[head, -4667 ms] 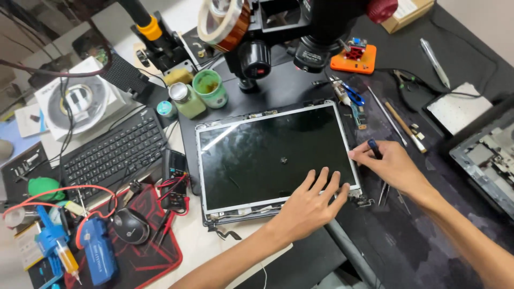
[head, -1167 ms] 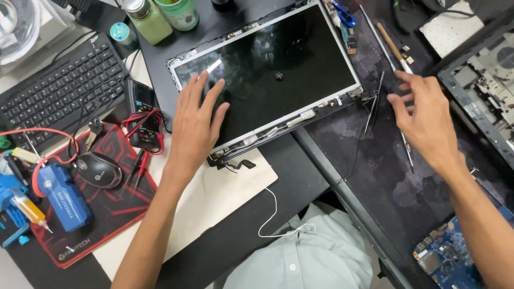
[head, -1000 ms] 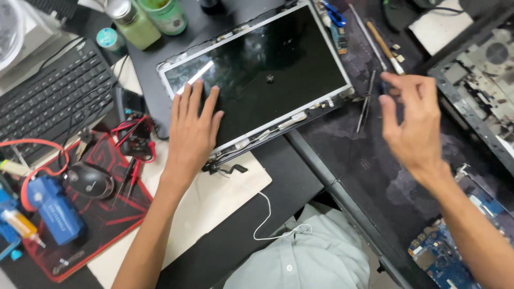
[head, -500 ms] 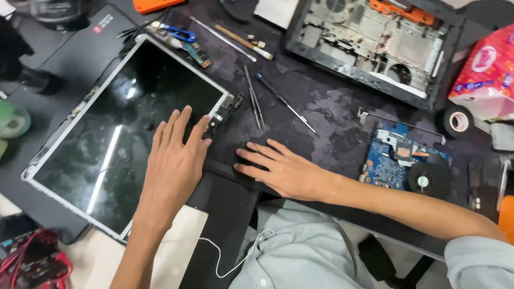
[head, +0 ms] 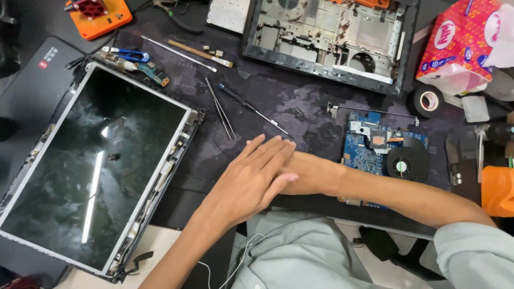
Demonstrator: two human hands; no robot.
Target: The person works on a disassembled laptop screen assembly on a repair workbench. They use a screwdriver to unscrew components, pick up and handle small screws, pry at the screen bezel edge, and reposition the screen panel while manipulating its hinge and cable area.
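My left hand [head: 249,179] lies flat with its fingers stretched out, on top of my right hand [head: 313,174], over the dark work mat [head: 300,101]. The right hand's fingers are hidden under the left hand. Neither hand visibly holds anything. Just beyond the fingertips lie thin tweezers [head: 220,107] and a slim screwdriver [head: 251,108]. A bare laptop screen panel [head: 96,166] in its metal frame lies to the left, apart from the hands. A blue motherboard [head: 369,147] with a round fan [head: 404,166] sits right of my right wrist.
An opened laptop base [head: 332,37] sits at the back. A hinge bracket [head: 369,109], a black tape roll [head: 428,100] and a pink tissue pack [head: 460,43] are at the right. An orange box [head: 99,16], blue scissors [head: 128,53] and a thin brush [head: 198,52] lie at the back left.
My left hand has come off the screen panel and moved right onto my right hand, which has stayed on the mat. The view has shifted right.
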